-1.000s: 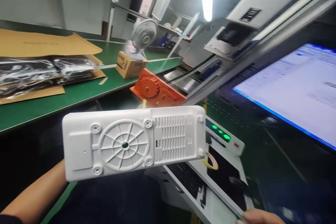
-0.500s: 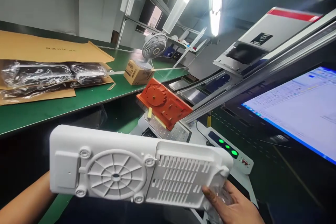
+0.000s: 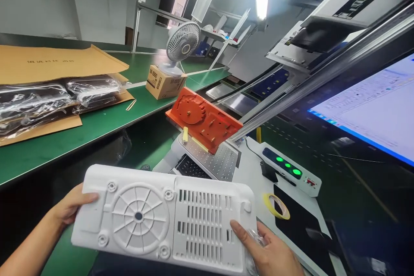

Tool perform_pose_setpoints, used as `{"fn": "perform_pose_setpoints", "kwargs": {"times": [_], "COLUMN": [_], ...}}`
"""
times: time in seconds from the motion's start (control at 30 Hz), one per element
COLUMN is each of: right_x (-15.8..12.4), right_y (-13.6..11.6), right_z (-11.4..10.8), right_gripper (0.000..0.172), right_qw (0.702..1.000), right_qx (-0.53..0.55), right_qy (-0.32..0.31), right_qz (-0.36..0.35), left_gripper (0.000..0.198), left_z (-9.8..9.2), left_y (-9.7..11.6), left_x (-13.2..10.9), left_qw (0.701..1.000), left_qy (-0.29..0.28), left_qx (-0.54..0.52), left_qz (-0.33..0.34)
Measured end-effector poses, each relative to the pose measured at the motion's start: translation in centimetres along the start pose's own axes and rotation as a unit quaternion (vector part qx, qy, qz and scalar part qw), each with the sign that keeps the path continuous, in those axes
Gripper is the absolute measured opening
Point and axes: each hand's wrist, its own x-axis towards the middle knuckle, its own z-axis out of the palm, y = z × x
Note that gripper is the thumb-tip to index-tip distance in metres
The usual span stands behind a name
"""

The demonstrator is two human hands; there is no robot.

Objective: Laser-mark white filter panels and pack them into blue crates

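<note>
I hold a long white plastic cover [image 3: 161, 220] with a round spoked grille and rows of vent slots, flat in front of me. My left hand [image 3: 69, 206] grips its left end. At the lower right corner of the cover, my right hand [image 3: 270, 252] grips it, with a bit of clear film under the fingers. Beyond the cover, an orange plastic fixture [image 3: 203, 119] rests tilted on a perforated metal plate [image 3: 213, 159].
A control box with green lights [image 3: 291, 171] and a yellow tape roll [image 3: 276, 205] lie on the white bench at right. A lit monitor [image 3: 371, 112] stands far right. The green table [image 3: 97, 125] carries cardboard, bagged parts, a small box [image 3: 163, 82] and a fan [image 3: 181, 45].
The cover came lower and closer. My right hand came up and took its right end, and my left hand now shows at its left end.
</note>
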Motion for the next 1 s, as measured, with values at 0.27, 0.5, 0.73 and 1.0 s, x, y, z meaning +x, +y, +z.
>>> {"fn": "perform_pose_setpoints", "kwargs": {"times": [0.27,0.5,0.73,1.0], "right_x": [3.5,6.1,11.9,18.2], "right_y": [-1.3,-3.0,-6.2,-9.0], "right_z": [4.3,5.2,3.2,0.3], "right_gripper": [0.081,0.088,0.081,0.068], "right_qw": [0.999,0.996,0.968,0.946], "right_qx": [-0.029,-0.034,-0.163,-0.264], "right_qy": [-0.031,0.069,0.186,0.181], "right_qz": [0.010,0.042,0.035,0.051], "left_gripper": [0.073,0.075,0.069,0.072], "left_z": [0.4,4.7,15.3,21.1], "left_y": [1.7,11.4,23.9,26.1], "left_x": [5.7,17.4,32.2,41.1], "left_qw": [0.990,0.953,0.888,0.881], "left_qy": [0.112,0.086,-0.056,-0.083], "left_qx": [0.069,0.213,0.279,0.312], "left_qz": [0.048,0.197,0.362,0.346]}}
